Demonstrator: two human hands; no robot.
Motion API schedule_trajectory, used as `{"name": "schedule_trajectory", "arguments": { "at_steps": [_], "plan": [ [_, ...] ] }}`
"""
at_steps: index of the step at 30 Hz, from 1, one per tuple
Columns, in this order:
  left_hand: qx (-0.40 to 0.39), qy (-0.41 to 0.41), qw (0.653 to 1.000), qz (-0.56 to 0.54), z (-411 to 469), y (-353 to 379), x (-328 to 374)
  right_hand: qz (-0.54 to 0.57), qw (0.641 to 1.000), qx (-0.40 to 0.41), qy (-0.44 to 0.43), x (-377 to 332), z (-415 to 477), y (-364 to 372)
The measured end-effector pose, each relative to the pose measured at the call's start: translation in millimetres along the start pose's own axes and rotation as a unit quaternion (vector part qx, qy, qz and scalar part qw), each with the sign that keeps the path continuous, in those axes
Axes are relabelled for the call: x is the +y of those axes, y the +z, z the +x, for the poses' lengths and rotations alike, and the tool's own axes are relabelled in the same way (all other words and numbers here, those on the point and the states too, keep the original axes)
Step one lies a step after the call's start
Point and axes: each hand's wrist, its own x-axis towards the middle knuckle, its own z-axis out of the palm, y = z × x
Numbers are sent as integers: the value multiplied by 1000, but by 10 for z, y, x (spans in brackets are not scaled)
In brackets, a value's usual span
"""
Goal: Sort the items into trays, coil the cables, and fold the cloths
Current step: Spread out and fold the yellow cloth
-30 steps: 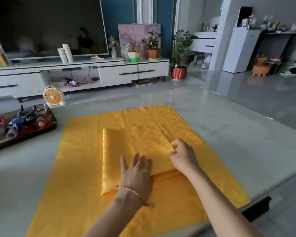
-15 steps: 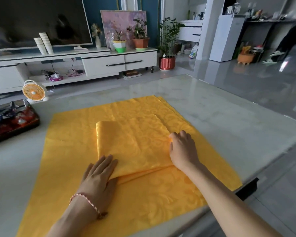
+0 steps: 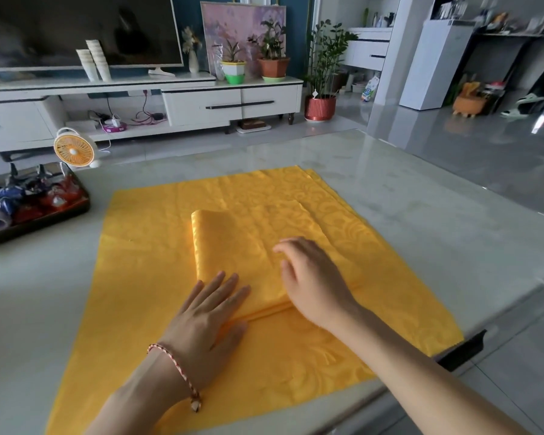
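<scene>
A large yellow patterned cloth [image 3: 145,277] lies spread on the pale marble table [image 3: 421,215]. On top of it, in the middle, sits a smaller folded yellow cloth [image 3: 233,246] with a rounded fold at its left edge. My left hand [image 3: 208,321] lies flat, fingers straight, across the folded cloth's near left corner. My right hand [image 3: 314,277] rests on the folded cloth's right part, fingers loosely spread and slightly blurred.
A dark tray [image 3: 44,215] with red and blue items stands at the table's left edge. A small orange fan [image 3: 73,151] stands behind it. Beyond the table are a white TV stand [image 3: 201,102] and potted plants. The table's near right edge lies close to my right forearm.
My left hand slid right along the near edge of the folded cloth. My right hand moved left from the cloth's right edge onto its top. The camera view shifted.
</scene>
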Motion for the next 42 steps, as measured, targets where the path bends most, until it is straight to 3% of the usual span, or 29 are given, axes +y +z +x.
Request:
{"name": "schedule_trajectory", "arguments": {
  "at_steps": [3, 6, 13, 17, 22, 26, 31, 33, 35, 38, 40, 42],
  "plan": [
    [-46, -13, 998, 44, -1, 64, -17, 18, 991, -125, -44, -98, -124, 163],
    [-69, -12, 995, 65, -5, 78, -59, -51, 974, -220, -34, 39, -199, 222],
    [-69, 0, 998, 10, 90, 13, -107, -87, 957, -276, 1, 379, -207, 15],
    [-49, 15, 997, -50, 126, -67, -138, -47, 962, -268, 25, 428, -198, -90],
    [53, -28, 991, -121, 109, -118, -98, -11, 979, -198, 40, 277, -227, -121],
    [63, -64, 979, -183, 61, -198, -100, -58, 987, -148, 18, 213, -192, -227],
    [73, -112, 940, -314, -36, -303, -64, -28, 976, -200, 77, 237, -104, -515],
    [49, -123, 900, -416, -55, -381, -41, -4, 963, -251, 96, 233, -67, -653],
    [15, -157, 851, -501, -71, -444, -78, 61, 930, -339, 125, 208, -62, -812],
    [-37, -216, 795, -566, -93, -490, -162, 194, 850, -459, 171, 165, -82, -990],
    [-25, -254, 777, -576, -85, -448, -221, 228, 847, -442, 190, 178, -53, -985],
    [4, -289, 777, -560, -40, -403, -253, 241, 872, -355, 236, 228, -3, -870]
  ]
}}
